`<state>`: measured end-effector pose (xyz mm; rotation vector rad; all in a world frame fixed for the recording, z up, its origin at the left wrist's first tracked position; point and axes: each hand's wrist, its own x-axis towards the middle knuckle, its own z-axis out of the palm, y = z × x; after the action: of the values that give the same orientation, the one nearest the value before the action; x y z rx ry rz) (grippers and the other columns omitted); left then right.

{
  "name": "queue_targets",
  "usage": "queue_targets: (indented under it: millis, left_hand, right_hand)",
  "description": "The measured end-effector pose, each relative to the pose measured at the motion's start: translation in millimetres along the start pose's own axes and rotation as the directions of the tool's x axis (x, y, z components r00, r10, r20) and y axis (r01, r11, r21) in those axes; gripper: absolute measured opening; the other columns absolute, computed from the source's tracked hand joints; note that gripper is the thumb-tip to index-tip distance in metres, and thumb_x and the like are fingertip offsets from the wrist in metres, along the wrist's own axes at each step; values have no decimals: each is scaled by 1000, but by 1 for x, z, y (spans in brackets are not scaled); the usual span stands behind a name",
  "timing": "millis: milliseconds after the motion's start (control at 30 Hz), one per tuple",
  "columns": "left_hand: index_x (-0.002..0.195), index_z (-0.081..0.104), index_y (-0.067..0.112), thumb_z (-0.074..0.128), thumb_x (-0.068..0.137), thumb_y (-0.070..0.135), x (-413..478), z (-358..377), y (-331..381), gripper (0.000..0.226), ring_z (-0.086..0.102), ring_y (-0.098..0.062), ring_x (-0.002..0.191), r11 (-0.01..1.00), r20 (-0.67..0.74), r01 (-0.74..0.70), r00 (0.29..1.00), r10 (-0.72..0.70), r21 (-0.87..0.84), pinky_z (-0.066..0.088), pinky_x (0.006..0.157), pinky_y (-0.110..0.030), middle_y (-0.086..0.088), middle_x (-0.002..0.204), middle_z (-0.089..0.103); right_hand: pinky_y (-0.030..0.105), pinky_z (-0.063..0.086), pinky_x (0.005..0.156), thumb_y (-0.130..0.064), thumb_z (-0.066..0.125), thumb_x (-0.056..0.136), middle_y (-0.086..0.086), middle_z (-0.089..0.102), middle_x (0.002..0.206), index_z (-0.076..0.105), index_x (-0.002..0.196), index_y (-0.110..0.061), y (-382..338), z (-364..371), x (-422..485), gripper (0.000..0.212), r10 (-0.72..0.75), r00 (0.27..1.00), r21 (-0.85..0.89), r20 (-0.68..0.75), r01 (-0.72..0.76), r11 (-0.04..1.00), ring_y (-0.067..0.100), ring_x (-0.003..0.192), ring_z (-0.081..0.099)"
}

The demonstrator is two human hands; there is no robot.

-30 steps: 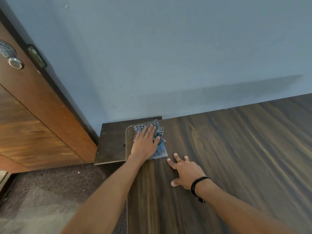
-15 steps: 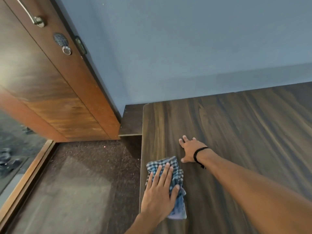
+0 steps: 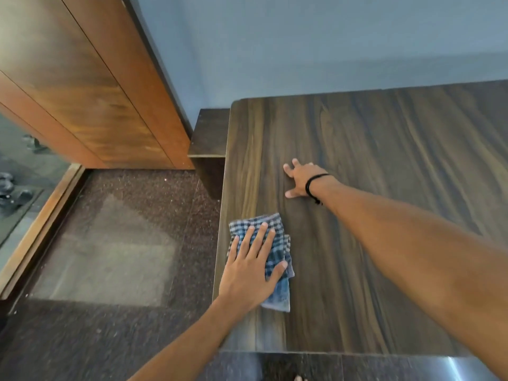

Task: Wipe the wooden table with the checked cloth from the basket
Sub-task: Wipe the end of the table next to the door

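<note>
The folded blue-and-white checked cloth lies on the dark wooden table close to its left edge, toward the near corner. My left hand presses flat on the cloth with straight, spread fingers. My right hand, with a black band on the wrist, rests palm-down on the bare tabletop farther back, fingers spread. The basket is not in view.
A lower dark shelf juts out beside the table's far left corner. A brown wooden door stands at the left against the blue wall. Dark speckled floor runs left of the table.
My left hand has dragged the cloth along the left edge from the far corner toward me. My right hand has stayed planted on the tabletop. The camera has pulled back.
</note>
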<state>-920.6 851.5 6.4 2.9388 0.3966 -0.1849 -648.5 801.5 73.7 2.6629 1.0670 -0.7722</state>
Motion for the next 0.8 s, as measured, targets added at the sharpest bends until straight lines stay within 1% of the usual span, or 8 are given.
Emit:
queue_targets:
  millis: [100, 167, 233, 300, 400, 467, 667, 800]
  left_hand:
    - [159, -5, 33, 12, 98, 73, -56, 8, 13, 75, -17, -13, 152, 1000, 28, -26, 999, 26, -17, -5, 123, -42, 14, 165, -16]
    - [158, -9, 36, 10, 97, 75, -63, 7, 14, 75, -21, -11, 150, 1000, 16, -8, 1000, 8, -21, -7, 123, -41, 16, 164, -19]
    - [158, -9, 36, 8, 96, 76, -42, 4, 6, 76, -22, -11, 150, 999, -14, 30, 999, -30, -20, -7, 124, -41, 15, 164, -19]
    - [159, -4, 33, 9, 95, 75, -2, -3, -11, 78, -15, -13, 152, 998, -33, 60, 998, -60, -17, -3, 125, -43, 12, 166, -11]
    - [161, 4, 28, 15, 96, 73, 46, -16, -33, 79, -4, -17, 154, 996, -29, 94, 995, -94, 1, 2, 125, -44, 8, 168, -1]
    - [161, 5, 27, 15, 97, 72, 46, -16, -33, 78, -4, -17, 154, 994, -35, 110, 993, -110, 1, 3, 125, -44, 7, 168, 0]
    - [158, -13, 33, 8, 95, 77, -44, 3, -20, 79, -26, -12, 149, 996, 17, 74, 997, -73, -43, -9, 124, -41, 12, 163, -23]
    - [159, -8, 29, 7, 93, 78, 11, -4, -33, 83, -21, -16, 151, 996, -14, 92, 996, -92, -10, -5, 124, -44, 8, 165, -16]
  right_hand:
    - [44, 24, 118, -52, 62, 94, 15, 2, 167, 5, 161, -16, -4, -1, -1, 96, 8, 1000, -6, -21, -8, 1000, 35, 148, 27]
    - [46, 28, 116, -50, 59, 97, 15, 3, 167, 5, 161, -19, -7, 1, -3, 90, 28, 999, 3, -32, -28, 1000, 34, 147, 30]
    - [47, 29, 117, -47, 51, 101, 17, 2, 167, 4, 161, -19, -9, 7, -6, 81, 56, 998, -6, -41, -56, 998, 35, 146, 30]
    - [48, 27, 119, -46, 45, 104, 19, 1, 167, 3, 161, -18, -13, 16, -12, 76, 58, 998, -14, -34, -58, 998, 36, 147, 29]
    - [46, 26, 118, -53, 46, 101, 19, 0, 166, 1, 161, -18, -18, 25, -24, 83, 56, 998, -48, -6, -56, 997, 37, 147, 29]
    - [46, 24, 120, -56, 47, 100, 19, -2, 166, -1, 161, -18, -17, 30, -29, 86, 50, 999, -58, -2, -50, 997, 36, 147, 28]
    - [49, 18, 123, -55, 45, 101, 19, -4, 166, -2, 161, -18, -14, 39, -19, 85, 38, 999, -72, -2, -38, 997, 36, 148, 29]
    - [49, 17, 123, -52, 44, 102, 20, -4, 166, -2, 161, -19, -8, 48, -8, 82, 34, 999, -59, -28, -36, 998, 37, 148, 28]
